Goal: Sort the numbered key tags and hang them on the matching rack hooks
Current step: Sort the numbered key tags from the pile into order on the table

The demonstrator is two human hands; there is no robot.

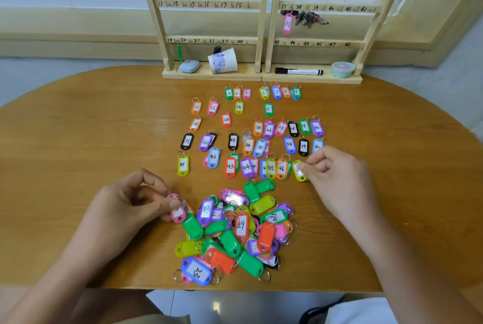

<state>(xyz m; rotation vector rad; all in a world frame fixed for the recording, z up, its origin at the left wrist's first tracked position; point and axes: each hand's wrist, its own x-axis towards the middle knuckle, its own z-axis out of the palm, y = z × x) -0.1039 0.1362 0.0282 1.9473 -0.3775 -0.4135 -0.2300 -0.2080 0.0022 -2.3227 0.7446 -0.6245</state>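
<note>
A heap of coloured key tags (232, 232) lies near the front edge of the wooden table (91, 127). Beyond it, several tags are laid out in numbered rows (251, 127). My left hand (130, 208) pinches a pink tag (177, 210) at the heap's left edge. My right hand (337, 177) pinches a yellow-green tag (298, 171) at the right end of the nearest row. A wooden rack (261, 41) with numbered hooks stands at the back. A pink tag 37 (287, 23) and a bunch of keys (309, 18) hang on it.
On the rack's base sit a tipped paper cup (223, 60), a grey case (189, 66), a black marker (299, 71) and a green tub (343, 69). A window runs behind the rack. The table's front edge is close to me.
</note>
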